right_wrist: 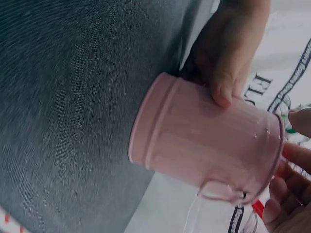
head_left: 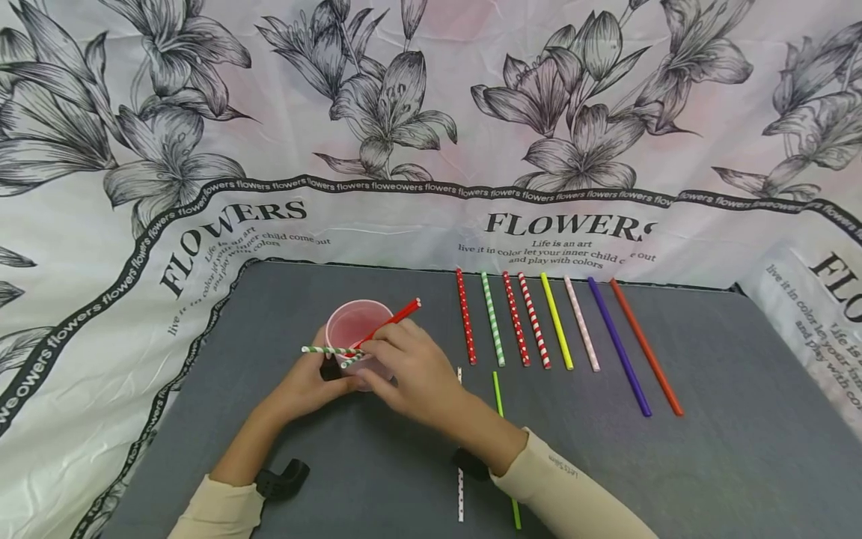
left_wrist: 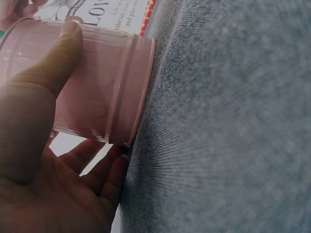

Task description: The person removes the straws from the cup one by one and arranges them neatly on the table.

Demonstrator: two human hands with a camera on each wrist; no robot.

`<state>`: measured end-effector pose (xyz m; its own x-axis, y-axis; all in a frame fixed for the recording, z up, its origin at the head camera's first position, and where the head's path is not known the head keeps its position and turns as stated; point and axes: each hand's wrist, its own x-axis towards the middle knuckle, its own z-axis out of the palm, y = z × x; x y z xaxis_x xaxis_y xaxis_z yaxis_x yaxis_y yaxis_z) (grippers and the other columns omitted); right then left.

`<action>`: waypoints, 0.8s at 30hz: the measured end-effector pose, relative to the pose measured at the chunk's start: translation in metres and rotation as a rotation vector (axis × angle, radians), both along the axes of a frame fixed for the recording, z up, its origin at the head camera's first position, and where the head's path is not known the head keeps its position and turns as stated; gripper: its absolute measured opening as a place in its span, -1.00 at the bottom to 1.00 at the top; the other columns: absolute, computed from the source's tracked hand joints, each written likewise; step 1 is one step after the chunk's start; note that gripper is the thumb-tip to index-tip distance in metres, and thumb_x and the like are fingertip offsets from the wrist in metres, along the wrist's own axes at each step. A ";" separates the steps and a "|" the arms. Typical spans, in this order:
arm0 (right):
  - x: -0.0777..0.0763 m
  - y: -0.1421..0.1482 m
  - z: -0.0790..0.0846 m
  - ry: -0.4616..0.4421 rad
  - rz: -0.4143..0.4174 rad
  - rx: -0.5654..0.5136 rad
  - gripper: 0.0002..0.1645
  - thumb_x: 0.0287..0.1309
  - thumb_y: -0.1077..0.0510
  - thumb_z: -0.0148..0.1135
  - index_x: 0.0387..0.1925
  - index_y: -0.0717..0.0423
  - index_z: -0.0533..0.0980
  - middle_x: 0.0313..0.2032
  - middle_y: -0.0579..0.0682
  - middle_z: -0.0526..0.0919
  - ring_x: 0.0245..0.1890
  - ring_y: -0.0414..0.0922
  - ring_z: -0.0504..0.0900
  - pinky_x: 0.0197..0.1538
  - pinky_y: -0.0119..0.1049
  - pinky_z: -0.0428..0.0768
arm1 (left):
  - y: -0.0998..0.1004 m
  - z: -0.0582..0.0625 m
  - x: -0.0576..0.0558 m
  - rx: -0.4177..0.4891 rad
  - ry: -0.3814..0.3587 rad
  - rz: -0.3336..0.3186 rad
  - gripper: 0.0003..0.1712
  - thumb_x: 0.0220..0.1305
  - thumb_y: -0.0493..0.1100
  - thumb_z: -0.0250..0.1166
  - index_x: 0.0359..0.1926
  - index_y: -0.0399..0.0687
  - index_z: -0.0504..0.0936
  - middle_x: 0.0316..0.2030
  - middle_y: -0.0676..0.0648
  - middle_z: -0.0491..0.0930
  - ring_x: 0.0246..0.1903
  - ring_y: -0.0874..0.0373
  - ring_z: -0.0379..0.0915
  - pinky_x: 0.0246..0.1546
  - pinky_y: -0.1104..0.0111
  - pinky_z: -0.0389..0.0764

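A pink cup stands on the grey table, with a small loop on its side. My left hand holds it from the left; in the left wrist view the thumb presses its wall while the fingers reach around the far side. Over the rim my right hand pinches a small bunch of straws. Red straws stick out to the upper right, and green-and-white striped straws point left. The fingers partly cover the bunch, so where its lower parts end is hidden.
To the right lies a row of straws: red patterned, green striped, yellow, pale pink, purple and orange. A white dotted straw and a lime straw lie beneath my right forearm. Flowered cloth hangs behind.
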<state>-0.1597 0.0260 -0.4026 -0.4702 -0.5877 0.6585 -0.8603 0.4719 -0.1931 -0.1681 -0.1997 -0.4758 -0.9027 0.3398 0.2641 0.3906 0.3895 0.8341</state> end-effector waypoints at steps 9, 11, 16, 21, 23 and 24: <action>0.001 -0.012 -0.002 -0.015 -0.059 0.052 -0.74 0.19 0.09 0.40 -0.09 0.05 0.72 -0.18 -0.07 0.56 -0.19 -0.14 0.46 -0.11 -0.33 0.51 | -0.001 0.001 -0.001 -0.002 0.015 0.001 0.01 0.08 -0.25 0.56 0.43 -0.22 0.13 0.11 -0.16 0.50 -0.04 0.11 0.46 0.00 0.29 0.53; 0.001 -0.011 -0.002 -0.024 -0.047 0.034 -0.75 0.18 0.14 0.41 -0.09 0.07 0.73 -0.17 -0.07 0.58 -0.18 -0.14 0.47 -0.09 -0.32 0.51 | -0.001 0.002 -0.001 0.022 -0.002 -0.012 0.01 0.07 -0.23 0.57 0.43 -0.21 0.14 0.11 -0.14 0.51 -0.04 0.11 0.48 -0.02 0.34 0.53; 0.002 -0.007 0.001 -0.073 -0.001 -0.020 -0.74 0.12 0.23 0.45 -0.11 0.10 0.72 -0.13 -0.06 0.65 -0.09 -0.12 0.51 0.04 -0.30 0.51 | 0.000 0.003 0.000 0.040 -0.035 -0.014 0.02 0.06 -0.18 0.59 0.43 -0.16 0.16 0.15 -0.11 0.49 -0.01 0.11 0.47 0.01 0.37 0.50; 0.005 -0.003 0.004 -0.096 0.012 -0.051 -0.78 0.15 0.29 0.40 -0.13 0.11 0.70 -0.15 -0.07 0.72 -0.09 -0.11 0.56 0.08 -0.27 0.50 | 0.000 0.004 0.001 0.033 -0.045 -0.012 0.02 0.05 -0.16 0.59 0.42 -0.17 0.18 0.22 -0.11 0.44 0.08 0.07 0.43 0.08 0.35 0.48; 0.006 -0.003 0.005 -0.106 0.005 -0.054 -0.76 0.17 0.31 0.37 -0.10 0.10 0.68 -0.15 -0.07 0.73 -0.12 -0.12 0.57 0.04 -0.28 0.51 | 0.000 0.004 0.001 0.030 -0.047 -0.011 0.01 0.06 -0.16 0.59 0.42 -0.17 0.19 0.24 -0.11 0.41 0.11 0.06 0.41 0.11 0.36 0.47; 0.006 -0.002 0.005 -0.115 0.000 -0.056 -0.74 0.17 0.32 0.36 -0.08 0.10 0.66 -0.15 -0.08 0.73 -0.15 -0.13 0.56 0.01 -0.30 0.51 | 0.001 0.004 0.001 0.028 -0.045 -0.007 0.01 0.05 -0.16 0.59 0.41 -0.18 0.19 0.24 -0.12 0.41 0.13 0.06 0.41 0.12 0.35 0.46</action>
